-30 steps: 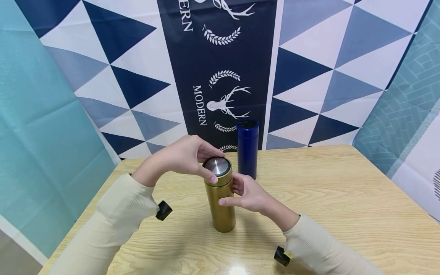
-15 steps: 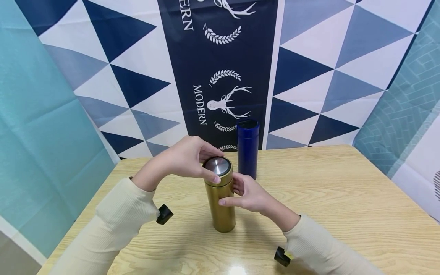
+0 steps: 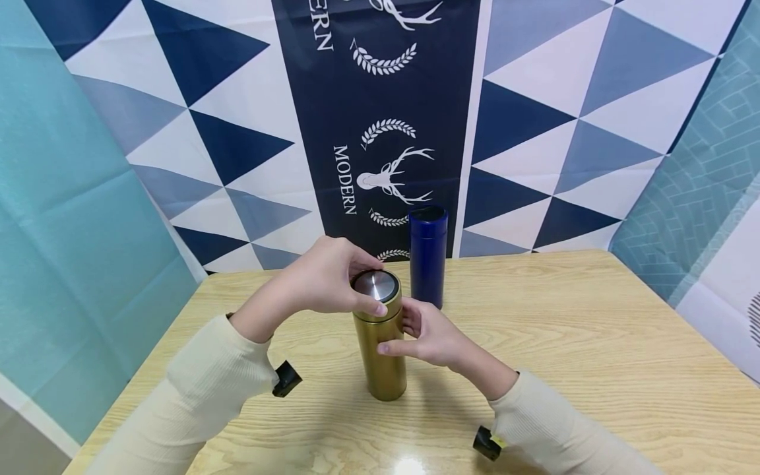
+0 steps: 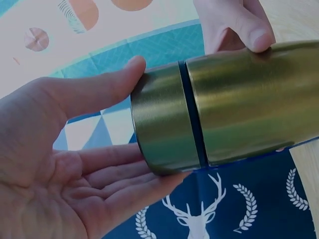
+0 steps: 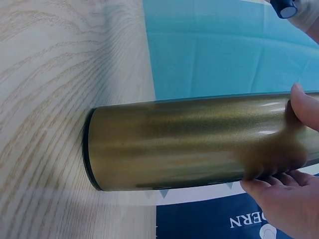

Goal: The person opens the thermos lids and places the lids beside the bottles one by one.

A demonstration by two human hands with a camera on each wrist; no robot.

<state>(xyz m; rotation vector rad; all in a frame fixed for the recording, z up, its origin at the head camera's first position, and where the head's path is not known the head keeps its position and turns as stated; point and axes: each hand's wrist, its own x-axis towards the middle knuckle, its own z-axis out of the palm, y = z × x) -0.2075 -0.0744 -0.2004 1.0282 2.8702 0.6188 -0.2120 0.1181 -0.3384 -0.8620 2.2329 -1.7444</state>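
head view: patterned backdrop (image 3: 380,99) fills the far side — navy, white and grey-blue triangles, dark middle strip with deer heads, leaf sprigs and "modern" lettering. teal cloth (image 3: 77,218) hangs at the left. next down, wood-grain table (image 3: 570,330), pale, a glare patch near its front edge. two cream ribbed sleeves (image 3: 190,396) reach in over it, one per side. gold flask (image 3: 384,369) stands upright on the table, around the middle, base down on the wood. blue flask (image 3: 427,264), dark top, upright too, behind it and a bit to the right, the two apart. left hand (image 3: 323,277) is grasping the flask's cap (image 4: 164,119), thumb on one side, fingers on the opposite side. right hand (image 3: 430,333) grips the gold body below the cap, thumb to the near side, fingers around the back. left wrist view shows a dark seam between cap and body. smallest bits: shiny steel disc (image 3: 377,285) set in the cap top, small black boxes (image 3: 287,379) at both cuffs.
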